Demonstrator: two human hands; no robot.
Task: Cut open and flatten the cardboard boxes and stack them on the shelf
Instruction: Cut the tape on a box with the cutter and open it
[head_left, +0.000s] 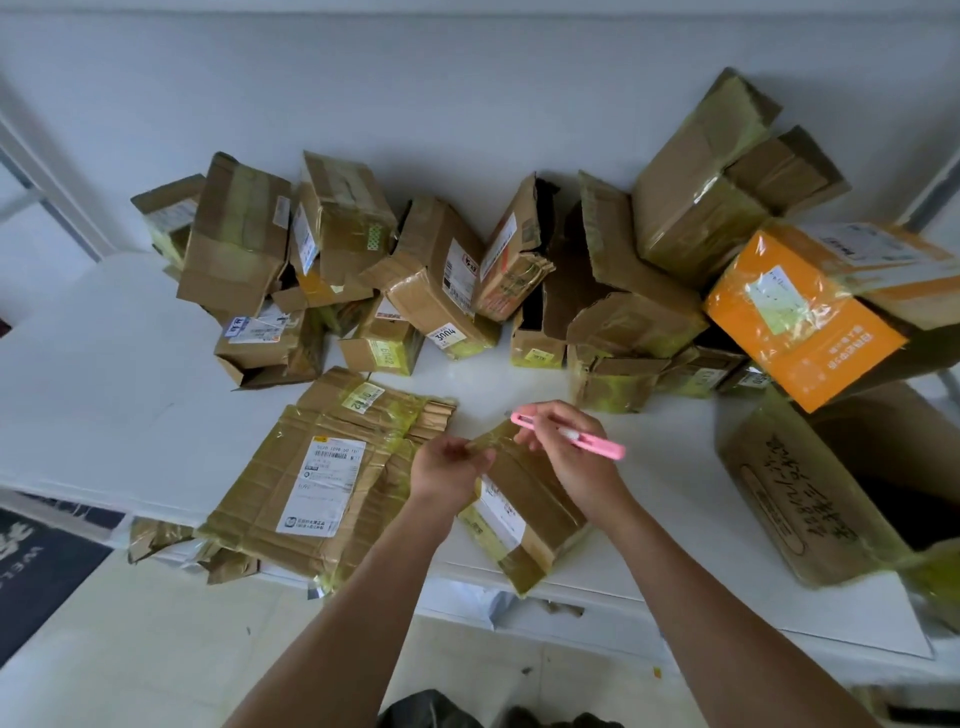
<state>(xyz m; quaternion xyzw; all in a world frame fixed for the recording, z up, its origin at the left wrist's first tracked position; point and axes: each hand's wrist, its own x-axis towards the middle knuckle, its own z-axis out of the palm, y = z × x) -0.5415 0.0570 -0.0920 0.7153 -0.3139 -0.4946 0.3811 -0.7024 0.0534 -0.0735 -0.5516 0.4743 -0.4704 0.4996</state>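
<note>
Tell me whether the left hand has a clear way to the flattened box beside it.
Probably yes. The flattened box lies uncovered just beside the left hand, but that hand grips the small box and must let go first.

Soft even daylight, faint shadows, wide-angle edge warping

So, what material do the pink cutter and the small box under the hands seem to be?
The pink cutter: apparently matte plastic, evenly coloured. The small box: brown cardboard wrapped in glossy yellowish tape that catches the light, with a white paper label.
</note>
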